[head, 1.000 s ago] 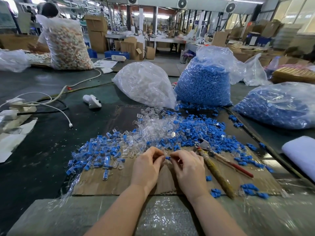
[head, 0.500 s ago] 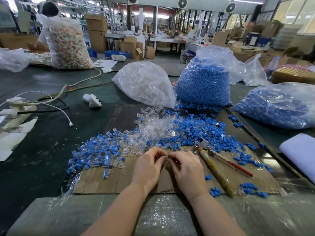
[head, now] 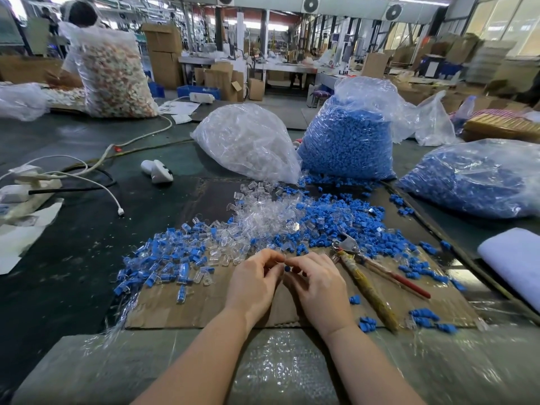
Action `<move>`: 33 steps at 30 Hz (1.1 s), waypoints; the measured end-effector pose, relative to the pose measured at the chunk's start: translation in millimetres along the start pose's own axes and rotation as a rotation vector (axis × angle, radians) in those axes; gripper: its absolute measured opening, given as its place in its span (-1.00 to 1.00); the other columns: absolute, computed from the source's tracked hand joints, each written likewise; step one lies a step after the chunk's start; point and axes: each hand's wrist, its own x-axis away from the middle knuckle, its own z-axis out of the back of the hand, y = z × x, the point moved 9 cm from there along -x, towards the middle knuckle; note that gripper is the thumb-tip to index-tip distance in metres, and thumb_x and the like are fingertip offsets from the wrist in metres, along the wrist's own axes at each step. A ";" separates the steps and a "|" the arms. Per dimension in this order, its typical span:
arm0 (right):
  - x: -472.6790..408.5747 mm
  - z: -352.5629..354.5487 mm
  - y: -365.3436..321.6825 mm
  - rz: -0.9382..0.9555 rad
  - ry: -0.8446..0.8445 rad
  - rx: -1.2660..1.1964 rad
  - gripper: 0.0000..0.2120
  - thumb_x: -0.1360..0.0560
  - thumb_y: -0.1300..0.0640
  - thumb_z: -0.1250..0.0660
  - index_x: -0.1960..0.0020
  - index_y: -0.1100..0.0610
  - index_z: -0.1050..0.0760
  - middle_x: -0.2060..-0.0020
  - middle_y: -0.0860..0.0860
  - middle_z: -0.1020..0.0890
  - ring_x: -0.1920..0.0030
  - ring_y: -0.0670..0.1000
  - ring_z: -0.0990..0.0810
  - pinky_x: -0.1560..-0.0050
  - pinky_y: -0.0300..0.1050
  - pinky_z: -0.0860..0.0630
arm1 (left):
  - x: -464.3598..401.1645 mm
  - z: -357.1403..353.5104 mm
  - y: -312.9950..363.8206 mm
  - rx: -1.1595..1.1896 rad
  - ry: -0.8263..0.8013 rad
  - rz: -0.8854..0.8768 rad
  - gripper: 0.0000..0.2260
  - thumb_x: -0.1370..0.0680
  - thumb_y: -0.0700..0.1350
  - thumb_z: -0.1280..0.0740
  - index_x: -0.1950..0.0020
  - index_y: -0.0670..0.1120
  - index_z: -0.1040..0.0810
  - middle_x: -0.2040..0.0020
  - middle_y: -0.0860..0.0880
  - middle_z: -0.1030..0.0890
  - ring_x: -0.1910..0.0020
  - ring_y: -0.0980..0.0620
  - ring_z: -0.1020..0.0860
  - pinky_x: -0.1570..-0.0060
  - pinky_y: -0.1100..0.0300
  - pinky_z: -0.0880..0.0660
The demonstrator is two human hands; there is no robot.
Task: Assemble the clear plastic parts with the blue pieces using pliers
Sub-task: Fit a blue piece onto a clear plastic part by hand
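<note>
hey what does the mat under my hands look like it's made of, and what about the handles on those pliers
The mat looks like plain brown corrugated cardboard, matte, with worn edges. The pliers have a bare shiny metal head; the near handle seems wrapped in yellowish tape or cord with a rough look, and the far handle ends in a smooth red sleeve, probably plastic or rubber.

Single head-worn wide-angle view, looking forward and down, close over the cardboard mat (head: 204, 311), workshop hall receding beyond

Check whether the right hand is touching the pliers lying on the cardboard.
Apart. The head view shows the right hand pinching a blue piece, with bare cardboard visible between it and the pliers lying to its right.
</note>
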 end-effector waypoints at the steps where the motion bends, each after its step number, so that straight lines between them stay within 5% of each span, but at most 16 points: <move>1: 0.1 0.4 -0.2 0.002 0.005 -0.004 -0.87 -0.41 0.16 -0.45 0.04 0.10 -0.63 0.21 -0.04 -0.61 0.14 0.02 -0.54 0.09 -0.11 -0.47 | -0.3 0.1 0.0 -0.004 0.005 -0.003 -0.79 -0.52 -0.18 -0.34 0.15 0.16 -0.54 0.20 0.13 -0.62 0.17 0.19 -0.58 0.07 0.26 -0.53; 10: -0.2 -1.3 0.1 0.010 0.000 -0.017 -0.86 -0.40 0.18 -0.47 0.04 0.11 -0.62 0.20 -0.03 -0.62 0.13 0.01 -0.54 0.06 -0.10 -0.49 | -1.7 -0.3 -2.0 -0.063 0.019 -0.005 -0.83 -0.49 -0.18 -0.38 0.14 0.12 -0.56 0.25 0.17 -0.61 0.23 0.25 -0.55 0.15 0.39 -0.49; 33: -1.9 -1.9 1.4 0.014 0.017 -0.013 -0.89 -0.43 0.14 -0.44 0.06 0.12 -0.63 0.21 -0.03 -0.62 0.14 0.02 -0.53 0.14 -0.10 -0.47 | -3.3 0.3 -0.2 -0.067 0.015 0.026 -0.85 -0.49 -0.18 -0.37 0.13 0.09 -0.57 0.23 0.11 -0.62 0.20 0.14 -0.58 0.06 0.15 -0.54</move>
